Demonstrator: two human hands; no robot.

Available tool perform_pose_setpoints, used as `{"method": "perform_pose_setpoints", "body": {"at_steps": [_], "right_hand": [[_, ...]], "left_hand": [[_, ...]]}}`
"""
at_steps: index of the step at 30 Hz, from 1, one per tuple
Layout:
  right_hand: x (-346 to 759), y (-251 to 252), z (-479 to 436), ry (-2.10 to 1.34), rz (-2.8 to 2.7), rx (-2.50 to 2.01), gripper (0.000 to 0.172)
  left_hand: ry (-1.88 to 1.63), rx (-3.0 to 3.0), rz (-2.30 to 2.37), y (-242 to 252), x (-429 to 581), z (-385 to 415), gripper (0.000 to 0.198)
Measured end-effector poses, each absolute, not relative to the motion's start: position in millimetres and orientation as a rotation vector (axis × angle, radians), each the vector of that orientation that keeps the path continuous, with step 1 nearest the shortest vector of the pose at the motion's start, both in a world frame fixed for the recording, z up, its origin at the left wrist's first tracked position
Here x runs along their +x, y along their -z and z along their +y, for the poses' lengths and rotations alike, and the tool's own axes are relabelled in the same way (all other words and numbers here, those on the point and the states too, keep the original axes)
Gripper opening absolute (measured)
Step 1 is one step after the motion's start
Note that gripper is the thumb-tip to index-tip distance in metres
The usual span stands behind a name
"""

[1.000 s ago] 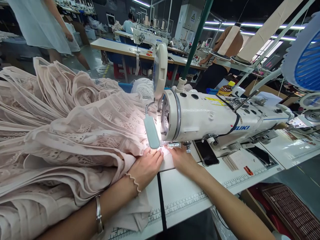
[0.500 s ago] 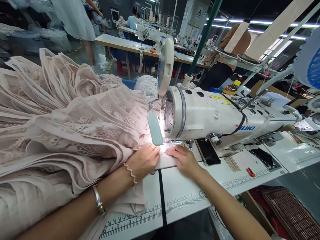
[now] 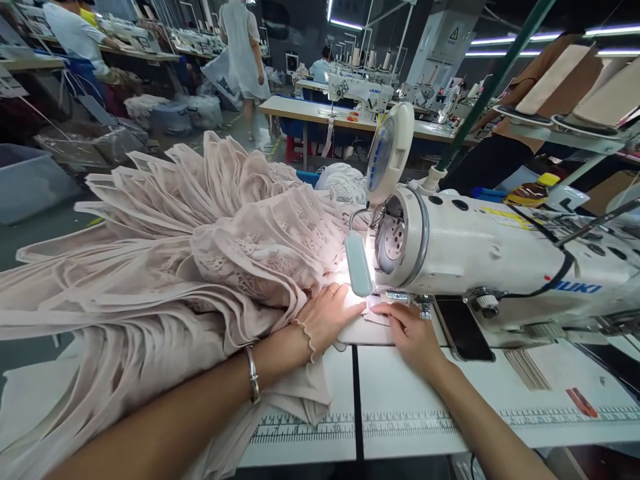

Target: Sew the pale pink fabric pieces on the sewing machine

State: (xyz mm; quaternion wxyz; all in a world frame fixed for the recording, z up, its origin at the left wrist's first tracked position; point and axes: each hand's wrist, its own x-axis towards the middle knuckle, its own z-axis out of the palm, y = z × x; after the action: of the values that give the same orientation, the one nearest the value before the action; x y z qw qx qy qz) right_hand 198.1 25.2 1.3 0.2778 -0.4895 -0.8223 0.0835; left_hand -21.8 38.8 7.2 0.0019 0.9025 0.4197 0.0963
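Across the white tabletop with printed black ruler marks (image 3: 390,380), mostly to my left, spreads a big heap of pale pinkish-beige cloth with lace panels (image 3: 260,247), reaching to the lit spot at my fingertips. Right of it stands the long white sewing machine with blue lettering (image 3: 460,247). My left hand (image 3: 323,319) lies palm down on the cloth, thumb stretched toward my other hand; whether it grips a fold, I cannot tell. My right hand (image 3: 415,333) sits just opposite, index finger extended to the glare-washed edge; I can't make out any pinch there either. Near that hand lies a flat black phone (image 3: 463,327). Close above my fingertips hangs a slim pale-green lamp (image 3: 359,263). A silver metal bangle (image 3: 253,375) circles my left wrist.
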Motion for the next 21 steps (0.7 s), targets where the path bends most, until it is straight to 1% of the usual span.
{"method": "perform_pose_setpoints", "body": {"at_steps": [2,5,9,12,16,21], "right_hand": [[197,-1,25,-0.237,-2.179,-1.328,0.040],[197,0,23,-0.247,-2.172,-1.332,0.039],[197,0,23,-0.328,-2.207,-1.243,0.038],[197,0,24,-0.359,-2.227,-1.166,0.037],[198,1,24,-0.337,-2.246,-1.172,0.035],[198,-3,22,-0.322,-2.301,-1.140,0.035]], "left_hand": [[-0.421,2.839,1.243,-2,-24,42,0.025],[-0.521,2.909,1.021,4,-25,45,0.021],[-0.708,3.069,0.880,5,-24,44,0.030],[-0.826,3.173,0.865,3,-23,41,0.030],[-0.845,3.205,0.944,2,-20,36,0.028],[-0.824,3.139,0.938,5,-18,34,0.028]]}}
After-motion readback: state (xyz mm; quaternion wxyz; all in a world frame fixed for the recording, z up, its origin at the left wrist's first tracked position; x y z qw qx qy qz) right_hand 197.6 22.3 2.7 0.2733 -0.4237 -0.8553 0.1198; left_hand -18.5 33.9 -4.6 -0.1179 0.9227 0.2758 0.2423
